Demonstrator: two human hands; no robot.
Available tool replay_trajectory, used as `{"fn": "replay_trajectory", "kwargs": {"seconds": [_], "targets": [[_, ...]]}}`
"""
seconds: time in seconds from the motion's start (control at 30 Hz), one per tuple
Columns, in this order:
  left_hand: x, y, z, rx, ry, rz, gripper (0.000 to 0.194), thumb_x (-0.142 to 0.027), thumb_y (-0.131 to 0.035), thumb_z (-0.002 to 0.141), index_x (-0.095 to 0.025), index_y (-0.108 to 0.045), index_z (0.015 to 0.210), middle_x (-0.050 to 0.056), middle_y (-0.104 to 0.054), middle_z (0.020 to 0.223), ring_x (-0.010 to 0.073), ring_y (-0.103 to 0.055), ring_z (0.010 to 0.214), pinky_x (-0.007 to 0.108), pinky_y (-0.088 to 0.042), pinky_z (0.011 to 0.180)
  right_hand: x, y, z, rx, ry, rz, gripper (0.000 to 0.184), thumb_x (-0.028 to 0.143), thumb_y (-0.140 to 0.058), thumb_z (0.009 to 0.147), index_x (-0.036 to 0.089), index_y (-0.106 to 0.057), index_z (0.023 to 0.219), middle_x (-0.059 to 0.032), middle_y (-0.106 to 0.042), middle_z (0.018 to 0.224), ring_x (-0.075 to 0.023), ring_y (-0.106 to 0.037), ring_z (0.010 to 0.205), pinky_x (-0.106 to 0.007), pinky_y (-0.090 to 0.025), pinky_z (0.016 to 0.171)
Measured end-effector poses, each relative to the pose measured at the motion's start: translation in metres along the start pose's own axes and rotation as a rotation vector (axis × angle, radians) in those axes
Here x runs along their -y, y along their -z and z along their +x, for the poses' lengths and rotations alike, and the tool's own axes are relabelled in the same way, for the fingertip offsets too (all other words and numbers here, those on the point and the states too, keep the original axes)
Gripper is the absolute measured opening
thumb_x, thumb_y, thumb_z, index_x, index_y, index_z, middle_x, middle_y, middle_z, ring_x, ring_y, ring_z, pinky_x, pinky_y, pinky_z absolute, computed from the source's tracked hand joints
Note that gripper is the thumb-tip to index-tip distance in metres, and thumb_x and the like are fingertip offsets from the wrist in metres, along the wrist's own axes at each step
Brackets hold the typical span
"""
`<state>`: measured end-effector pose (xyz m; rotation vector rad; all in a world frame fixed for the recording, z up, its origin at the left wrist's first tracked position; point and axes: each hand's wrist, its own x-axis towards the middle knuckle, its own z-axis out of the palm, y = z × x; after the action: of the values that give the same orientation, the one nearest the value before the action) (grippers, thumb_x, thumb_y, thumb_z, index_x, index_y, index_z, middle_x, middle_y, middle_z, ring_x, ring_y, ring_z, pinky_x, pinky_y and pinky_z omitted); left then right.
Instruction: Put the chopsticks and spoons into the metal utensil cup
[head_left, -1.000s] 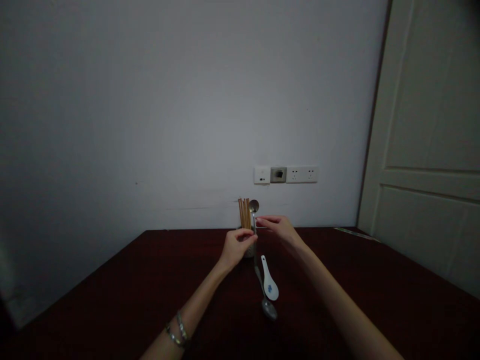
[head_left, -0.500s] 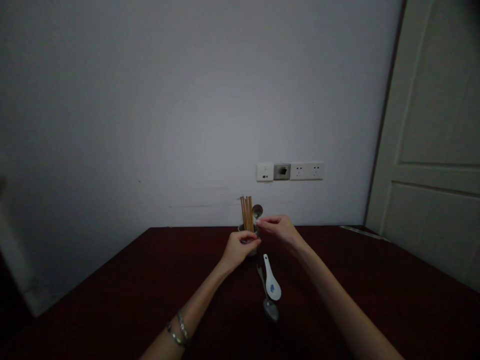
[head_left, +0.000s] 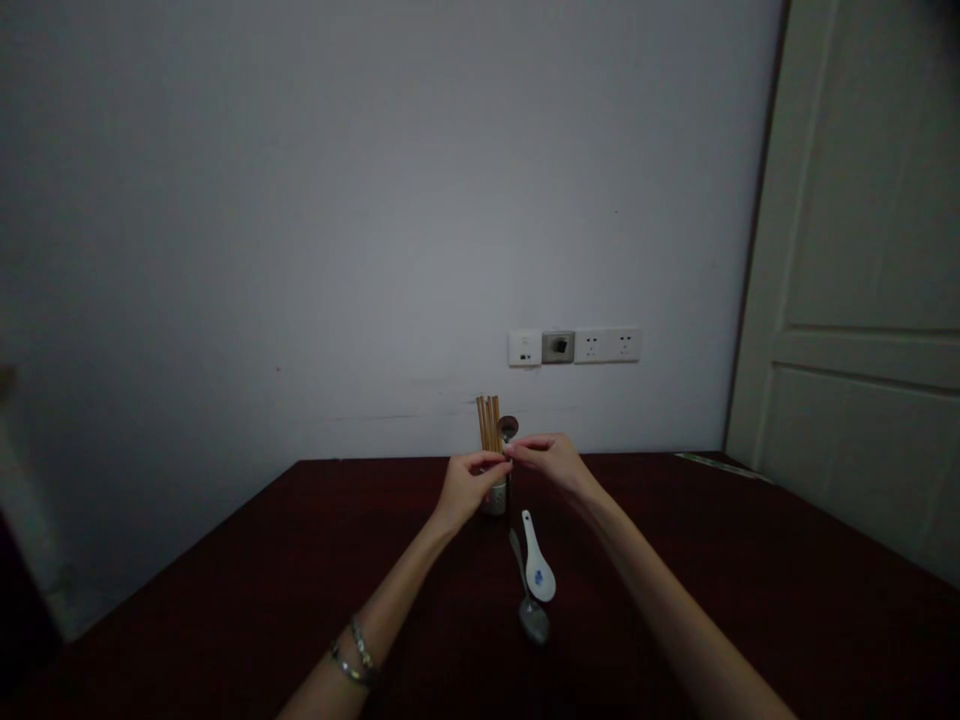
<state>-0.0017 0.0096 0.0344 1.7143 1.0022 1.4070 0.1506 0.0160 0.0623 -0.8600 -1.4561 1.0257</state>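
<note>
My left hand (head_left: pixel 467 488) pinches the thin handle of a round-bowled metal spoon (head_left: pixel 508 427), which stands upright with its bowl at the top. My right hand (head_left: pixel 553 463) grips the same spoon between thumb and fingers, just below the bowl. The two sets of fingertips almost meet. Right behind my left hand is a small patterned holder (head_left: pixel 495 500) with several wooden chopsticks (head_left: pixel 487 422) standing in it; my fingers partly cover its rim. Nearer to me, a white soup spoon (head_left: pixel 538 565) with a blue mark lies beside a larger metal spoon (head_left: pixel 534 622).
Everything stands on a dark red table (head_left: pixel 300 580) against a pale wall (head_left: pixel 390 250). Wall sockets (head_left: pixel 606 345) and a switch plate (head_left: pixel 558 347) are above the table's back edge. A panelled door (head_left: pixel 862 300) is at the right, and a thin strip (head_left: pixel 720 466) lies near the back right corner.
The round-bowled spoon has sunk slightly, bringing its bowl closer to my fingers. My hands have drawn nearer together, and more of the holder's side shows. The two lying spoons have stayed put.
</note>
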Motion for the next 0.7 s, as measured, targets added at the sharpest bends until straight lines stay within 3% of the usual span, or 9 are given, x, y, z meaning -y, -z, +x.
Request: {"fn": "replay_trajectory", "kwargs": {"seconds": [0.3,0.47,0.57,0.7], "targets": [[-0.007,-0.001,0.012,0.035,-0.024,0.050,0.032,-0.038,-0.064,0.063,-0.009,-0.068,0.077,0.004,-0.062,0.061,0.0049,-0.039,0.039,0.018,-0.028,0.036,-0.005,0.002,0.002,-0.024,0.042,0.021,0.029,0.038,-0.071,0.053,0.013,-0.070,0.069,-0.0067,-0.069,0.072,-0.0167,-0.060,0.070,-0.030,-0.045,0.070],[-0.010,0.008,0.024,-0.017,-0.059,0.077,0.027,-0.035,-0.064,0.063,-0.011,-0.069,0.074,0.005,-0.064,0.063,0.0078,-0.046,0.046,0.019,-0.033,0.041,-0.011,0.014,0.008,0.029,0.004,-0.087,0.040,0.040,-0.070,0.055,0.014,-0.069,0.086,-0.0070,-0.068,0.084,-0.0175,-0.061,0.076,-0.030,-0.046,0.071],[-0.018,0.018,0.043,-0.141,-0.069,0.049,0.023,-0.031,-0.065,0.062,-0.011,-0.069,0.071,0.006,-0.065,0.065,0.0089,-0.049,0.049,0.019,-0.036,0.044,-0.038,0.039,0.018,-0.108,-0.025,-0.227,0.039,0.041,-0.065,0.059,0.013,-0.068,0.087,-0.0087,-0.068,0.089,-0.0198,-0.061,0.081,-0.031,-0.046,0.072],[-0.025,0.033,0.076,-0.233,-0.081,0.034,0.018,-0.026,-0.066,0.060,-0.011,-0.069,0.069,0.007,-0.067,0.067,0.0104,-0.052,0.054,0.020,-0.038,0.047,-0.097,0.081,0.028,-0.310,-0.068,-0.453,0.030,0.036,-0.060,0.065,0.012,-0.069,0.080,-0.0099,-0.069,0.085,-0.0221,-0.062,0.083,-0.032,-0.044,0.078]]}}
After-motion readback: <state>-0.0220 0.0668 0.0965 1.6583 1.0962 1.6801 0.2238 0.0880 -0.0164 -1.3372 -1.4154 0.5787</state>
